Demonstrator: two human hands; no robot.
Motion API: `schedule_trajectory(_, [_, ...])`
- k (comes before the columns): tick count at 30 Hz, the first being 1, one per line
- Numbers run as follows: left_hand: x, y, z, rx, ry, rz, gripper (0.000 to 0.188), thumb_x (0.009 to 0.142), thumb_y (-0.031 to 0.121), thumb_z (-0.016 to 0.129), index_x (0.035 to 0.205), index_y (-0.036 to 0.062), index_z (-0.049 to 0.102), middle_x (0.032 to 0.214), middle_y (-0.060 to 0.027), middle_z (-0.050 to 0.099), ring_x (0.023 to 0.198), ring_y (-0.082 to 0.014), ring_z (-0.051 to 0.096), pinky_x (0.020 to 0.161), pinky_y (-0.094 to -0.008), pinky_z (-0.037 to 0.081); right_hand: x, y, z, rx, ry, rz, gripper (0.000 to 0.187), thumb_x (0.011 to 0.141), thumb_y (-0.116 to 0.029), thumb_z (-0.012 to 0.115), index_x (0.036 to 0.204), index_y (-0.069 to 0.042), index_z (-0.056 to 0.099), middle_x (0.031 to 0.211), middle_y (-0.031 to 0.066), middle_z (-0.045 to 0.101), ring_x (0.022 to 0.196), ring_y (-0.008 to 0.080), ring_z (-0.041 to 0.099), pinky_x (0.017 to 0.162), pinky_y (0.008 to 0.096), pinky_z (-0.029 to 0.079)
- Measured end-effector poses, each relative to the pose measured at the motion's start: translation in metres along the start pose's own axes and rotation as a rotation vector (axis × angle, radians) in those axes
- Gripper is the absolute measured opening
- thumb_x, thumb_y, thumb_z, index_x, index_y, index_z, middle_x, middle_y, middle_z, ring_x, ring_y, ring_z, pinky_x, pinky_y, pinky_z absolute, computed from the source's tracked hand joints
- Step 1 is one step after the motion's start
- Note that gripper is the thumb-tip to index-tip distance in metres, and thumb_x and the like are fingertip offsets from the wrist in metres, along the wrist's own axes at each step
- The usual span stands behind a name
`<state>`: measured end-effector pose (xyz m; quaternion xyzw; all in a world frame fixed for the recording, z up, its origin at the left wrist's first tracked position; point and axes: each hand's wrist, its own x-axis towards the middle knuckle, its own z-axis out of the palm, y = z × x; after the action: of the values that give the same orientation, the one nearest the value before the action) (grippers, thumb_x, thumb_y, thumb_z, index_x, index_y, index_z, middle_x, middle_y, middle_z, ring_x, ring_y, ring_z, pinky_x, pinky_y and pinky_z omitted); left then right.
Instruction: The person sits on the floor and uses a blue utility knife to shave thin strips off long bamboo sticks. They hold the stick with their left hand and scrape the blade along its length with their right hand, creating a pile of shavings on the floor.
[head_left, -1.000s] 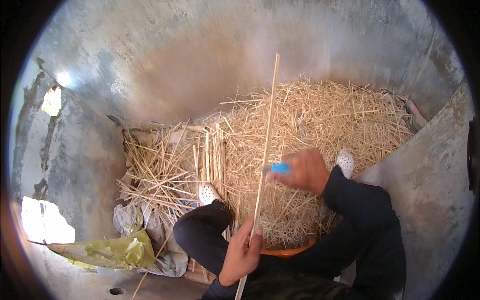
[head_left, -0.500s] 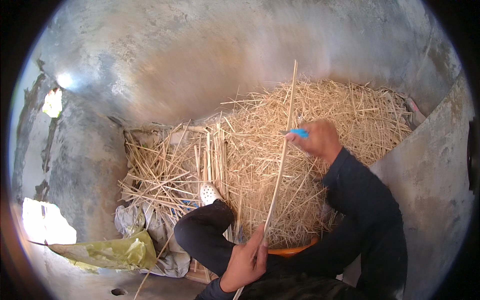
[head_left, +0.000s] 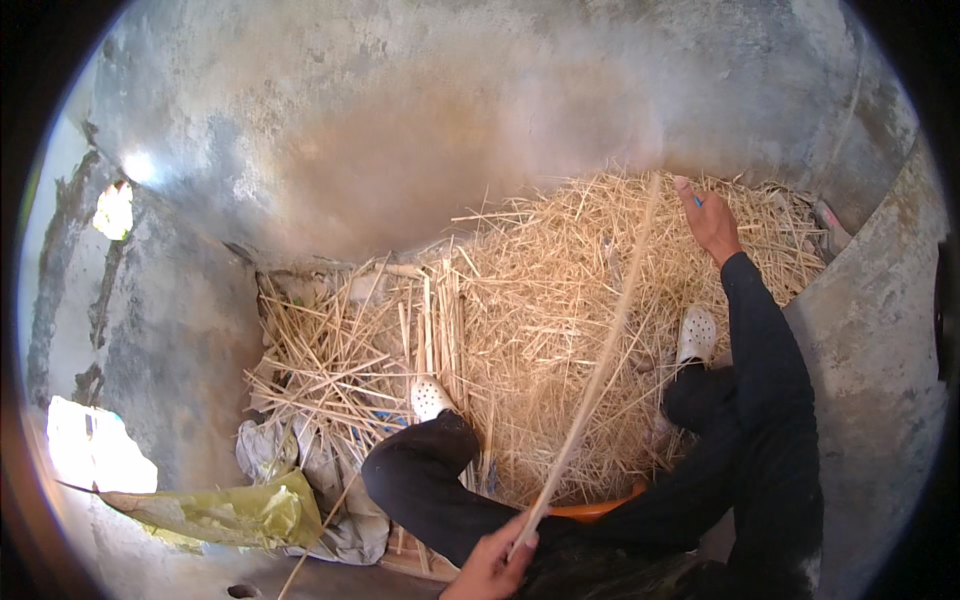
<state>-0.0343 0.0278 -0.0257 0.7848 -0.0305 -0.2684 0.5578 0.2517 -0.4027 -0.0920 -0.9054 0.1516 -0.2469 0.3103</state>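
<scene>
A long, thin pale strip, apparently bamboo [head_left: 590, 400], rises at a slant from my left hand [head_left: 490, 565] toward the far wall. My left hand is closed round its lower end and sits low in view, by my lap. Motion blurs the strip. My right hand [head_left: 712, 222] is stretched out at the far right, beyond the strip's upper end and apart from it. Its fingers are closed on a small knife with a blue handle [head_left: 698, 202]; only a bit of blue shows now, and the blade is hidden.
A thick heap of pale shavings [head_left: 540, 340] spreads before me. Loose split strips [head_left: 330, 350] lie left of it, beside a straight bundle [head_left: 440, 320]. White clogs [head_left: 430, 398] are on my feet. A yellow sheet [head_left: 250, 515] and grey sacking [head_left: 345, 520] lie left. Concrete walls [head_left: 400, 130] surround this.
My right hand with the knife has moved far and right, off the strip. My left hand has dropped a little lower, and the strip's upper end has swung right.
</scene>
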Motion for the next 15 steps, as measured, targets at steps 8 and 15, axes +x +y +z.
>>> schedule_trajectory(8, [0.049, 0.015, -0.007, -0.209, 0.086, 0.074, 0.047, 0.098, 0.009, 0.048, 0.144, 0.0024, 0.036, 0.071, 0.0037, 0.047, 0.054, -0.0038, 0.041, 0.048, -0.0194, 0.035, -0.162, -0.14, 0.005, 0.067, -0.512, -0.789, 0.065, 0.079, -0.072, 0.054, 0.056, -0.012, 0.063, 0.046, 0.0079, 0.052, 0.042, 0.0244, 0.054, 0.044, 0.0371, 0.043])
schedule_trajectory(15, [0.047, 0.027, 0.001, -0.168, 0.068, -0.041, 0.048, 0.098, 0.011, 0.048, 0.143, 0.0004, 0.036, 0.093, -0.0027, 0.057, 0.067, -0.0064, 0.051, 0.06, -0.0218, 0.044, -0.142, -0.122, 0.017, -0.019, -0.486, -0.513, 0.069, 0.077, -0.076, 0.052, 0.052, -0.012, 0.059, 0.044, 0.0063, 0.051, 0.039, 0.0231, 0.053, 0.038, 0.0371, 0.04])
